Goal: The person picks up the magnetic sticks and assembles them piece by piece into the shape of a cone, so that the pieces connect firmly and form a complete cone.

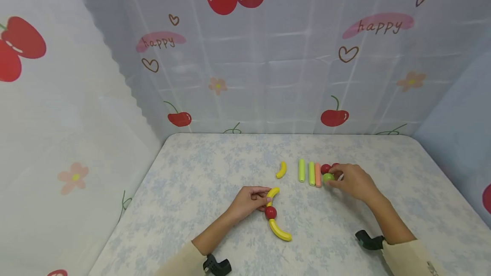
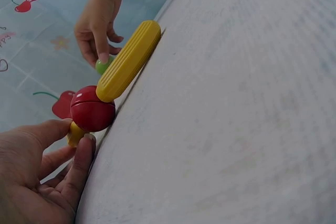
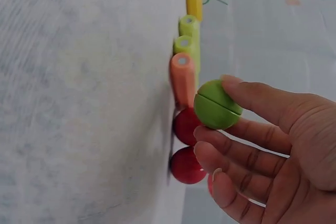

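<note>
Lower centre of the head view, nearest: curved yellow rod (image 1: 280, 231), glossy, ridged lengthwise, end butted to a grooved red ball (image 1: 270, 212). Upper yellow rod (image 1: 273, 193) meets the ball's other side. Left hand (image 1: 247, 201): grip pinching that upper rod, likely to steady the chain. Right of centre, right hand (image 1: 354, 181): grip pinching a grooved green ball (image 1: 328, 178) between thumb and fingers, probably to leave its near side free. Left of it, orange rod (image 1: 318, 175) and pale green rods (image 1: 312, 173) stand side by side, presumably for reach; grey end discs, maybe magnets. Shiny red balls (image 1: 326, 168) just beyond the green one. Third yellow rod (image 1: 281, 169) lies apart, farther left. Blue-mottled counter (image 1: 192, 161); creased cherry-print curtain (image 1: 249, 58) behind.
</note>
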A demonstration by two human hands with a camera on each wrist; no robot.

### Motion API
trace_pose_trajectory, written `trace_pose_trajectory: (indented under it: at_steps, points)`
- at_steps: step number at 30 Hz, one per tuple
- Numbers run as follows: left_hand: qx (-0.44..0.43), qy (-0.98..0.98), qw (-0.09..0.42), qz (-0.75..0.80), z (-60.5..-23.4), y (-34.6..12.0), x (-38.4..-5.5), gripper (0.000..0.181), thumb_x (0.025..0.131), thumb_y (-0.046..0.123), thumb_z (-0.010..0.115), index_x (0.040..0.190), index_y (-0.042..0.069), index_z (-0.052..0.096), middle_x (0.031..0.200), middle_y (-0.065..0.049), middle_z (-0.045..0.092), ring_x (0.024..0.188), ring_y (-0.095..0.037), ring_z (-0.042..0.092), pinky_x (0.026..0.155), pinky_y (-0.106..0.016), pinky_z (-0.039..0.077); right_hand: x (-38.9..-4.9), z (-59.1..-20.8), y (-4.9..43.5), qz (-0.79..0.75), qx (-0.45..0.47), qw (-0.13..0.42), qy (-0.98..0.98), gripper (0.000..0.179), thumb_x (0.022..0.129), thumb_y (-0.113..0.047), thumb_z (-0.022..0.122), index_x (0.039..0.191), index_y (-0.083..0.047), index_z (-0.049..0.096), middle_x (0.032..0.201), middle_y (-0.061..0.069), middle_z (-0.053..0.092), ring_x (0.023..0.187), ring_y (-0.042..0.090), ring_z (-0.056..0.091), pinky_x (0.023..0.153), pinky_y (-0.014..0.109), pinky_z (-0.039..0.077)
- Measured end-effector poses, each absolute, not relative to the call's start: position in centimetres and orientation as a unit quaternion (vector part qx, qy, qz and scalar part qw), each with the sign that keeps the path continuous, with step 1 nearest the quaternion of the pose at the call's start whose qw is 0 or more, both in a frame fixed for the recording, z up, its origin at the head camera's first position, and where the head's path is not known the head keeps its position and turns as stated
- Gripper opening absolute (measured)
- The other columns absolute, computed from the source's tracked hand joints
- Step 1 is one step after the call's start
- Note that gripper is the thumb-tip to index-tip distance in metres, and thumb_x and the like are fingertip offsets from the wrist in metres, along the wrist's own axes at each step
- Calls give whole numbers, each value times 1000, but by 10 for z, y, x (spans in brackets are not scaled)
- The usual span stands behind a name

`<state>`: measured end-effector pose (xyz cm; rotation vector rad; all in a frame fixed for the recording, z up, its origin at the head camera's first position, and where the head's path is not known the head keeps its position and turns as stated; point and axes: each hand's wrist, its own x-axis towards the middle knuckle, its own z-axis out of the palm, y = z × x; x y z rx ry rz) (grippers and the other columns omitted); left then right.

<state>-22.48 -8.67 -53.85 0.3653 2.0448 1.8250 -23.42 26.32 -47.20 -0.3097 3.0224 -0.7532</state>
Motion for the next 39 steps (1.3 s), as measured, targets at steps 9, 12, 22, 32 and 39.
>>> trace_pose_trajectory:
  at_steps: [9, 12, 22, 32, 39]
  points:
    - [132, 725, 187, 649, -541, -88, -226, 34, 95, 12, 74, 128, 6, 70, 100, -8, 69, 80, -16, 71, 71, -31, 62, -226, -459, 238, -292, -150, -25, 944, 36, 82, -18, 86, 113, -2, 74, 94, 3, 73, 78, 16, 60, 63, 29, 50]
    - [129, 728, 185, 648, -541, -89, -227, 34, 95, 13, 74, 128, 7, 70, 100, -8, 69, 81, -16, 71, 71, -31, 62, -225, -458, 226, -293, -166, -23, 941, 33, 83, -17, 85, 112, -3, 75, 90, 0, 71, 76, 14, 59, 61, 26, 50]
    - [122, 727, 189, 649, -540, -82, -226, 33, 94, 13, 75, 126, 9, 71, 101, -8, 69, 80, -17, 71, 70, -32, 62, -220, -466, 201, -314, -198, 15, 928, 30, 83, -11, 85, 110, -4, 75, 84, -5, 68, 75, 11, 60, 60, 22, 52]
    - [120, 734, 182, 643, -540, -87, -226, 32, 95, 12, 74, 126, 8, 71, 99, -7, 70, 76, -16, 71, 69, -31, 62, -234, -478, 173, -302, -243, 32, 921, 27, 84, -16, 85, 108, -7, 76, 85, -5, 70, 74, 9, 61, 63, 23, 53]
    - [124, 730, 186, 646, -539, -86, -226, 32, 95, 12, 73, 126, 7, 71, 99, -8, 69, 76, -16, 70, 69, -30, 62, -238, -481, 167, -297, -238, 50, 924, 26, 84, -14, 84, 109, -9, 76, 86, -6, 70, 75, 9, 60, 65, 26, 53]
